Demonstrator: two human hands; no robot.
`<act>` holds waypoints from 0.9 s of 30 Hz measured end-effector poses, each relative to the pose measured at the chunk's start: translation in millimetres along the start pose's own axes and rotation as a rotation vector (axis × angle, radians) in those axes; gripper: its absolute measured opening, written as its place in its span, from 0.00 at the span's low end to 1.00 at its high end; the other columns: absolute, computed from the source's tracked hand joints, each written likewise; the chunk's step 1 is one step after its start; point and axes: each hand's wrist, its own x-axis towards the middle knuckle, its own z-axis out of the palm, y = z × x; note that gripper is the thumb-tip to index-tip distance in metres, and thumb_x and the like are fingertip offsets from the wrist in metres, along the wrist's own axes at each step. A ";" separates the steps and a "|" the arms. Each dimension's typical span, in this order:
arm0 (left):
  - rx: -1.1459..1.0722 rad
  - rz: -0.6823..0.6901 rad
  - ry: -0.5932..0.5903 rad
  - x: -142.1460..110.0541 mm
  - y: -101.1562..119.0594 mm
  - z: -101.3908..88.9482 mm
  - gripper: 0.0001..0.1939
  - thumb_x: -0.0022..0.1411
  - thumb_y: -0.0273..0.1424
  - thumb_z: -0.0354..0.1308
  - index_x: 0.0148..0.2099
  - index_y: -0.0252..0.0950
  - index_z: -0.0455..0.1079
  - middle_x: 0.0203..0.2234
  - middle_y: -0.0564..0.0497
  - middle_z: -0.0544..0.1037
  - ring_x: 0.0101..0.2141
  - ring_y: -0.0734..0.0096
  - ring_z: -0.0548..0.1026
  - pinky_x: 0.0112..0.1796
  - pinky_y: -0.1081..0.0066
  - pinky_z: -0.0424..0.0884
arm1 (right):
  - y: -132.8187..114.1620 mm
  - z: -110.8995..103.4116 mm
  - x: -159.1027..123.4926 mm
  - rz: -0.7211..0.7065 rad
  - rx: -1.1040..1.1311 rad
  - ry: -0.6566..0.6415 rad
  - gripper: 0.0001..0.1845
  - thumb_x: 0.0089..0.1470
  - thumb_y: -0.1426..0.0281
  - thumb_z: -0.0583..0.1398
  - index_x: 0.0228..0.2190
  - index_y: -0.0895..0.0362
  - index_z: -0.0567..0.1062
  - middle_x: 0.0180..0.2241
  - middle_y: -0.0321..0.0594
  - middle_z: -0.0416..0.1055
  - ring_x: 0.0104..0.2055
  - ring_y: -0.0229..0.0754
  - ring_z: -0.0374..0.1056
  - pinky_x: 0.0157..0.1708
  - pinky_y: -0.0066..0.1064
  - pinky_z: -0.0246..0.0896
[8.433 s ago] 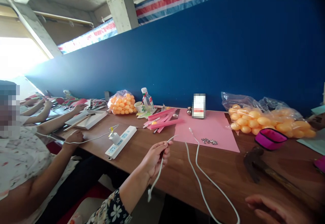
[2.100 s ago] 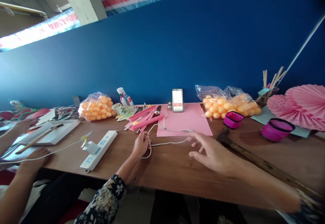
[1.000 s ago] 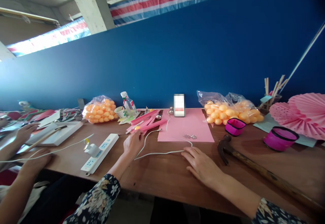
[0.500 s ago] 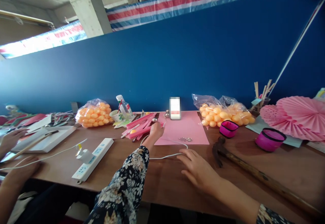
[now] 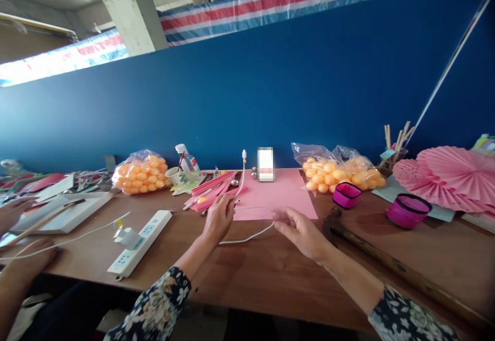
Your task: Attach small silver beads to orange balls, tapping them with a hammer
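Observation:
A white charging cable is strung in a loop between my two hands, above the table's front half. My left hand pinches it near one end, and the connector sticks up above the fingers. The fingers of my right hand are closed round the loop's right bend. Beyond both hands lies a pink sheet, with a small blurred-out white object standing at its back. Pink folded strips lie just past my left hand.
A hammer lies to the right, near two magenta fabric rings. At left are a power strip with a white plug adapter and a co-worker's hands. Bags of orange balls stand behind.
My left hand has drawn back toward me from the pink strips, with the cable's connector now raised above it. My right hand has shifted slightly and closed on the cable.

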 end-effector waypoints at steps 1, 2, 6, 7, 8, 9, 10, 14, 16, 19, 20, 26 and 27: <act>0.036 0.097 0.007 -9.2 1.3 -2.8 0.10 0.60 0.31 0.44 0.39 0.37 0.65 0.33 0.49 0.71 0.30 0.71 0.71 0.34 0.72 0.66 | -1.6 2.0 2.2 0.035 0.080 0.011 0.21 0.51 0.62 0.56 0.47 0.57 0.63 0.38 0.42 0.67 0.39 0.40 0.64 0.35 0.32 0.63; 0.077 0.183 0.009 -18.3 1.9 -4.4 0.10 0.61 0.30 0.44 0.39 0.37 0.65 0.32 0.49 0.70 0.30 0.72 0.70 0.34 0.73 0.66 | -3.2 4.2 3.4 0.056 0.147 0.016 0.23 0.51 0.62 0.56 0.48 0.57 0.62 0.35 0.41 0.67 0.36 0.38 0.64 0.32 0.30 0.62; 0.317 0.413 -0.050 -48.4 -3.0 -2.0 0.12 0.60 0.24 0.43 0.42 0.38 0.65 0.32 0.48 0.69 0.30 0.72 0.70 0.31 0.75 0.66 | -9.7 13.1 0.8 0.044 0.316 0.049 0.28 0.49 0.62 0.59 0.50 0.55 0.58 0.27 0.33 0.62 0.27 0.33 0.59 0.25 0.24 0.56; 0.380 0.461 -0.061 -53.6 -5.6 -0.6 0.12 0.59 0.24 0.43 0.42 0.38 0.65 0.33 0.48 0.69 0.30 0.73 0.69 0.29 0.76 0.65 | -11.0 14.6 -0.5 0.043 0.335 0.066 0.27 0.49 0.62 0.59 0.49 0.55 0.59 0.26 0.32 0.61 0.26 0.32 0.58 0.24 0.24 0.55; 0.435 0.510 -0.069 -57.6 -8.5 0.8 0.13 0.59 0.23 0.43 0.43 0.38 0.65 0.33 0.48 0.70 0.29 0.73 0.69 0.28 0.76 0.65 | -12.1 15.7 -1.5 0.047 0.343 0.085 0.25 0.49 0.61 0.59 0.47 0.56 0.60 0.25 0.31 0.61 0.25 0.32 0.57 0.23 0.24 0.55; 0.478 0.559 -0.078 -60.4 -11.5 1.8 0.14 0.59 0.23 0.43 0.44 0.38 0.65 0.33 0.47 0.70 0.29 0.73 0.69 0.27 0.77 0.65 | -12.9 16.5 -2.2 0.055 0.347 0.105 0.24 0.48 0.61 0.59 0.45 0.56 0.62 0.24 0.31 0.60 0.24 0.32 0.56 0.22 0.23 0.54; 0.508 0.602 -0.090 -62.1 -14.2 2.5 0.14 0.59 0.23 0.43 0.44 0.38 0.64 0.33 0.47 0.70 0.29 0.73 0.69 0.27 0.77 0.65 | -13.4 16.9 -2.4 0.062 0.350 0.132 0.22 0.48 0.61 0.59 0.44 0.57 0.63 0.23 0.30 0.60 0.23 0.31 0.55 0.21 0.23 0.53; 0.524 0.677 -0.161 -61.5 -21.5 3.1 0.15 0.58 0.22 0.44 0.45 0.38 0.65 0.33 0.47 0.70 0.29 0.72 0.69 0.28 0.76 0.66 | -11.9 17.8 -1.4 0.063 0.408 0.241 0.18 0.47 0.61 0.59 0.38 0.58 0.67 0.21 0.31 0.60 0.21 0.31 0.54 0.19 0.23 0.53; 0.451 0.594 -0.162 -61.2 -21.2 3.6 0.15 0.58 0.23 0.44 0.45 0.40 0.65 0.34 0.48 0.70 0.31 0.73 0.70 0.29 0.76 0.66 | -9.2 18.5 -1.0 0.058 0.415 0.276 0.17 0.46 0.61 0.60 0.35 0.59 0.69 0.21 0.33 0.62 0.22 0.32 0.56 0.20 0.24 0.55; 0.233 0.370 -0.067 -68.2 -11.8 7.1 0.16 0.59 0.26 0.46 0.48 0.42 0.64 0.39 0.46 0.69 0.35 0.70 0.70 0.32 0.75 0.67 | -2.9 20.2 -0.8 0.042 0.369 0.305 0.16 0.46 0.61 0.61 0.33 0.60 0.71 0.24 0.37 0.66 0.24 0.33 0.59 0.22 0.25 0.58; 0.140 0.303 -0.037 -73.1 -5.7 9.3 0.16 0.59 0.27 0.47 0.49 0.42 0.64 0.40 0.46 0.69 0.36 0.69 0.70 0.33 0.74 0.67 | -0.7 20.8 -0.7 0.031 0.350 0.306 0.16 0.46 0.60 0.60 0.34 0.59 0.72 0.24 0.38 0.68 0.24 0.34 0.60 0.23 0.26 0.59; -0.595 -0.265 -0.274 -106.6 53.3 31.0 0.12 0.57 0.37 0.51 0.32 0.34 0.71 0.21 0.51 0.69 0.23 0.75 0.65 0.26 0.76 0.64 | 2.8 27.1 -3.8 -0.068 0.147 0.265 0.14 0.49 0.61 0.58 0.36 0.56 0.74 0.34 0.41 0.71 0.33 0.40 0.65 0.32 0.30 0.63; -0.788 -0.416 -0.313 -108.5 62.9 34.2 0.14 0.57 0.39 0.51 0.36 0.34 0.71 0.21 0.52 0.68 0.20 0.78 0.64 0.23 0.77 0.63 | 2.2 28.8 -6.1 -0.103 0.103 0.245 0.14 0.50 0.61 0.57 0.36 0.55 0.75 0.37 0.42 0.70 0.38 0.41 0.65 0.36 0.32 0.63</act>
